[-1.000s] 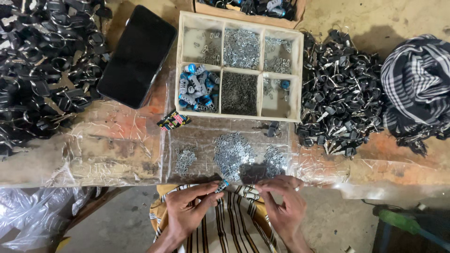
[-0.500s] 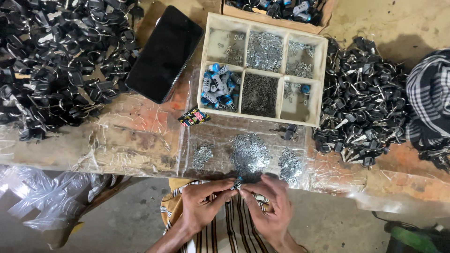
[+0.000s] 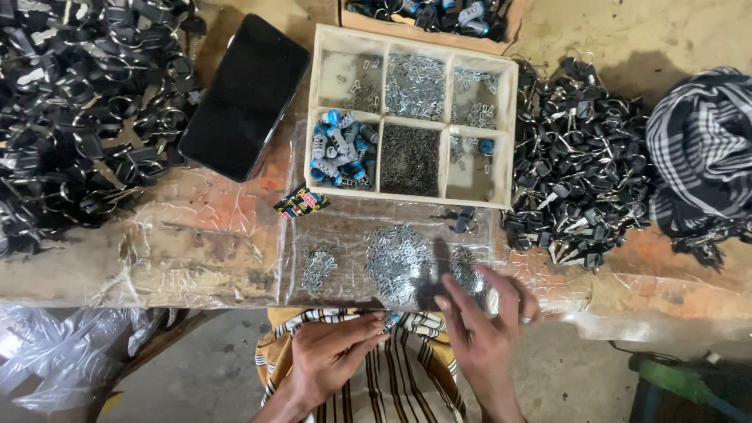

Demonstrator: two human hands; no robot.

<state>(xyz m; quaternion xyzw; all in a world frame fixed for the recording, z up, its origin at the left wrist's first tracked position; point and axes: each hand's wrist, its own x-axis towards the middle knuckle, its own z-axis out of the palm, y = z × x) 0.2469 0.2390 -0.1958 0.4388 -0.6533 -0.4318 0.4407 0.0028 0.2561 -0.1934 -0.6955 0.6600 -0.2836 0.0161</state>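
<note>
Your left hand (image 3: 333, 356) sits at lower centre of the frame, fingers pinched narrow on a small blue-tipped part (image 3: 389, 319) at the desk edge. Your right hand (image 3: 486, 333) is just right of it, fingers spread wide and blurred, reaching over the piles of small silver metal pieces (image 3: 398, 262) on the clear plastic sheet (image 3: 345, 227); whether it touches them, cannot tell.

Below both hands: striped cloth (image 3: 399, 376) over your lap.

Above the silver piles, centre top: a pale six-compartment tray (image 3: 505, 141). Lower-left compartment holds blue and silver parts (image 3: 338, 149); lower-middle holds dark fine pieces; the upper row holds silver bits.

Left of the tray: a black phone (image 3: 244, 95), screen dark, lying tilted. A small colourful wrapper (image 3: 301, 202) lies just below the tray's left corner.

Far left and right of the tray: heaps of black keyring parts (image 3: 70, 117), (image 3: 576, 172). Upper right edge: a black-and-white checked cloth (image 3: 701, 149).
</note>
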